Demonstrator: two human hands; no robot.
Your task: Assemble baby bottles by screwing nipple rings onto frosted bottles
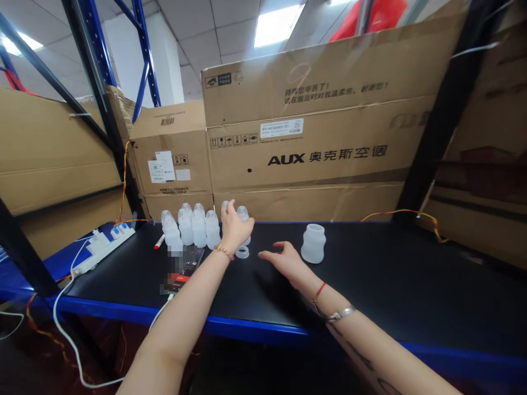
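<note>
The left hand (235, 227) is raised against a close row of translucent plastic bottles (198, 229) at the back of the bench (382, 274). Its fingers are curled upward beside the bottle tops, but the hand hides the contact, so whether a bottle is gripped cannot be told. The right hand (286, 262) is held open, palm down, with no contact seen; a flat translucent ring (242, 252) lies between it and the row. A wider frosted bottle body (313, 244) stands upright alone, well to the right. Risks are judged as follows: the bottles look light and stand almost touching, so a knock from the left hand could topple several, and the ring could be nudged out of place. A phone (186, 264), partly obscured, lies beside the left forearm and could be brushed, with its white cable (158, 312) a possible snag. "AUX 奥克斯空调" is printed on the large carton (313, 156), above and beside smaller handling icons; "师傅您辛苦了!" is legible higher up. The barcode label on the smaller carton (167, 122) is too small to read.
</note>
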